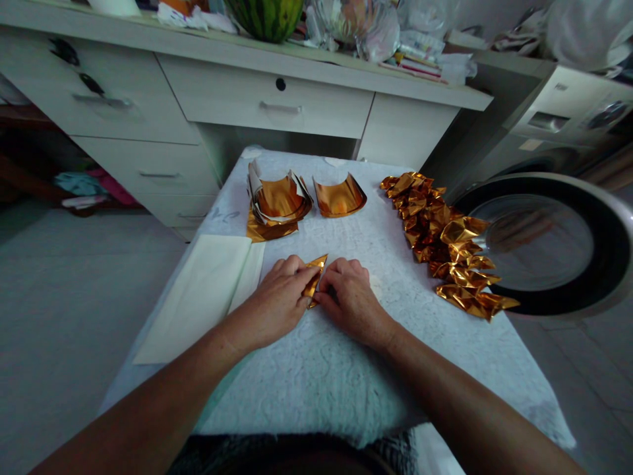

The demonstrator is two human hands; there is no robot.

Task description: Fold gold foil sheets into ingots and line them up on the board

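Observation:
Between my two hands is a small folded piece of gold foil paper [315,280], its pointed tip showing at the top. My left hand [284,290] is closed on it from the left, thumb and fingers pressed against it. My right hand [350,293] has its fingers curled, the thumb and fingertips at the paper's right lower edge. Beyond the hands lie a stack of curved gold foil sheets [279,198] and one separate curled gold sheet [340,196]. A row of folded gold foil pieces [430,224] runs along the table's right side.
White paper sheets [198,290] lie on the left of the cloth-covered table [316,376]. A white drawer cabinet [267,102] stands behind, with a watermelon [264,16] and plastic bags on top. The open round washing machine door [544,244] reaches the table's right edge.

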